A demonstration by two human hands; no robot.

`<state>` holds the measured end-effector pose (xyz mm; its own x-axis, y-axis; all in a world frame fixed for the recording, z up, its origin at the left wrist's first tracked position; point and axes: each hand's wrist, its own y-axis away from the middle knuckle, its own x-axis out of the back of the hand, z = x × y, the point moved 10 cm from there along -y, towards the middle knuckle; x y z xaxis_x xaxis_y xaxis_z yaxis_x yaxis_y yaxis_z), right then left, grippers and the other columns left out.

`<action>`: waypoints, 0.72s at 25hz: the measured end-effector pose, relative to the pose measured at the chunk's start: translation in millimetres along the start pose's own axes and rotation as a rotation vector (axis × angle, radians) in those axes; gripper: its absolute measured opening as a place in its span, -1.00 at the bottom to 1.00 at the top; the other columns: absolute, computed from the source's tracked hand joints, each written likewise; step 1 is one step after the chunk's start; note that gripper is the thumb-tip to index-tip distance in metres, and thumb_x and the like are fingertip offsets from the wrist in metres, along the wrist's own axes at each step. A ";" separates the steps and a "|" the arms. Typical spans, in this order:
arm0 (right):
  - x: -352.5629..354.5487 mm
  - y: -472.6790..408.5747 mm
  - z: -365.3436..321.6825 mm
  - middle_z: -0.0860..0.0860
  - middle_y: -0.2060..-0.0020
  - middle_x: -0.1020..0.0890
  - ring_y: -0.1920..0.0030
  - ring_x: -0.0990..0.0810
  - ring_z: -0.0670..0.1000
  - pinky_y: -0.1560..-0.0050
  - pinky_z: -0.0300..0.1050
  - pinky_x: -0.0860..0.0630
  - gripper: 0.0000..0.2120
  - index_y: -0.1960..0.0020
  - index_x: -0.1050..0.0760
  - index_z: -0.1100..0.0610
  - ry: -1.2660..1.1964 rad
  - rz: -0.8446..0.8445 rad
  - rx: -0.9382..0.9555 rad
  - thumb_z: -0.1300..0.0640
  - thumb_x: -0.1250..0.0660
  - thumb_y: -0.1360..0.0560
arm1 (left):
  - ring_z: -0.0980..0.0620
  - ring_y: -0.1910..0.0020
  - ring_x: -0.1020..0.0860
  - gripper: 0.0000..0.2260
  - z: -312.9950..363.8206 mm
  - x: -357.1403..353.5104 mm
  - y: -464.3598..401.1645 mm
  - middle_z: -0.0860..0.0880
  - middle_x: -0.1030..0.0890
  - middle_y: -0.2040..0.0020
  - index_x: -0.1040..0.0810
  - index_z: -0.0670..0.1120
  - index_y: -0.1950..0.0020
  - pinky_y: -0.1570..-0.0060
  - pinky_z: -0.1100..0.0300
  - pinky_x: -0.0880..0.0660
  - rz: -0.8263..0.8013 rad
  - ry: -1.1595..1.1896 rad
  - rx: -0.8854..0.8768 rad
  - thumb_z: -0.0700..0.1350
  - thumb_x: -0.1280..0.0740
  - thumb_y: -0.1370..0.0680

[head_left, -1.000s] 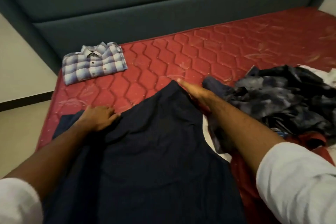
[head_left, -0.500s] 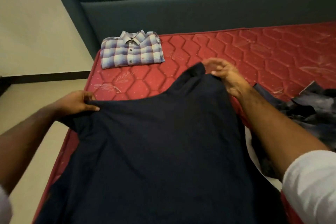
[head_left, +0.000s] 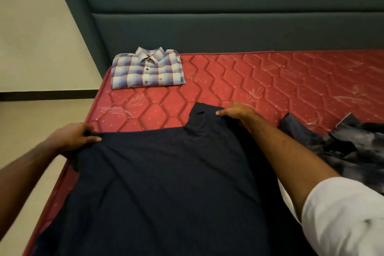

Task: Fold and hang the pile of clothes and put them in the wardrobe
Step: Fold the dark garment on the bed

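Two hands hold one dark navy garment (head_left: pixel 166 183), which lies spread on the near part of the red mattress (head_left: pixel 239 81) with its long axis running from the person's body out toward the headboard (head_left: pixel 228 27); its far edge sits just in front of both hands, and its near end runs out of view at the bottom. The left hand (head_left: pixel 70 138) grips the far left corner, fingers curled round the cloth at the mattress edge, while the right hand (head_left: pixel 235 113) pinches the raised far end, which reaches further up the bed than the left corner. The garment's middle lies between the two forearms, so either hand is well placed; the left is nearer the body, the right nearer the headboard. I judge the next fold will turn on bringing those held corners across or toward the body. Beyond it, near the headboard corner, a checked shirt (head_left: pixel 146 69) lies already folded, well apart. To the right, a crumpled pile of dark clothes (head_left: pixel 342 147) waits on the mattress. No wardrobe or other container is in view.
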<state>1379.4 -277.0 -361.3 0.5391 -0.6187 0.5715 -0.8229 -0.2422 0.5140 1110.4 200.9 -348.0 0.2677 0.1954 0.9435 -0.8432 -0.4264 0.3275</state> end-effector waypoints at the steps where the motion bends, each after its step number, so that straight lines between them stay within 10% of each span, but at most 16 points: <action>1: -9.2 -3.3 -1.2 0.09 0.09 -0.64 0.05 -0.61 0.11 0.03 -0.06 -0.56 -0.48 -0.07 -0.57 0.19 0.027 -0.069 -0.027 -0.09 -0.62 -0.28 | -0.06 0.01 -0.61 -0.68 -4.6 12.1 3.5 -0.02 -0.67 -0.01 -0.60 0.09 -0.03 0.03 0.06 -0.48 0.109 -0.060 -0.018 0.30 -0.38 -0.50; 5: -7.9 -16.5 -28.0 0.09 0.15 -0.67 0.09 -0.62 0.10 0.04 -0.03 -0.58 -0.78 0.10 -0.60 0.08 -0.314 -0.122 0.111 0.15 -0.57 -0.30 | -0.13 -0.08 -0.52 -0.72 22.5 44.3 12.4 -0.04 -0.53 -0.07 -0.53 0.11 -0.14 -0.07 -0.16 -0.41 0.487 -0.207 -0.066 0.21 -0.39 -0.52; 8: 10.1 -25.6 -35.8 0.08 0.19 -0.68 0.17 -0.66 0.05 0.15 -0.11 -0.58 -0.82 0.03 -0.57 0.09 -0.566 -0.031 0.194 0.20 -0.54 -0.44 | -0.12 -0.21 -0.49 -0.79 145.1 39.7 19.9 -0.04 -0.49 -0.23 -0.47 0.09 -0.21 -0.15 -0.19 -0.44 0.533 -0.025 -0.419 0.09 -0.28 -0.61; 13: 13.0 -46.6 -37.4 0.13 0.12 -0.65 0.06 -0.61 0.12 0.03 0.01 -0.57 -0.82 0.00 -0.60 0.19 -0.312 -0.070 0.174 0.35 -0.49 -0.44 | -0.03 -0.45 -0.37 -0.57 344.4 -33.1 61.7 -0.01 -0.37 -0.51 -0.40 0.04 -0.47 -0.32 -0.07 -0.37 0.524 -0.163 -0.962 0.11 -0.19 -0.62; 16: 61.3 -53.0 -57.3 0.06 0.06 -0.56 0.13 -0.57 -0.03 0.08 -0.19 -0.54 -0.58 -0.15 -0.50 0.16 -0.480 0.262 0.407 0.52 -0.39 -0.40 | -0.06 -0.62 -0.13 -0.47 352.1 -51.0 49.4 -0.01 -0.12 -0.65 -0.19 0.05 -0.62 -0.53 -0.18 -0.11 0.544 -0.202 -0.913 0.12 -0.12 -0.66; 18: 98.8 -50.9 -36.0 0.08 -0.12 -0.51 0.00 -0.60 0.02 0.03 -0.16 -0.56 -0.46 -0.33 -0.38 0.17 -0.532 0.641 0.394 0.27 -0.52 -0.43 | -0.06 -0.64 0.01 -0.43 349.1 -54.2 45.4 0.00 0.01 -0.67 -0.08 0.08 -0.65 -0.56 -0.20 0.00 0.523 -0.160 -0.909 0.17 -0.07 -0.66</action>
<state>1481.0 -298.9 -307.9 -0.1146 -0.9610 0.2516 -0.9899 0.0891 -0.1106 1220.4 -137.3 -366.6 -0.2267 0.0322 0.9734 -0.8853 0.4099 -0.2197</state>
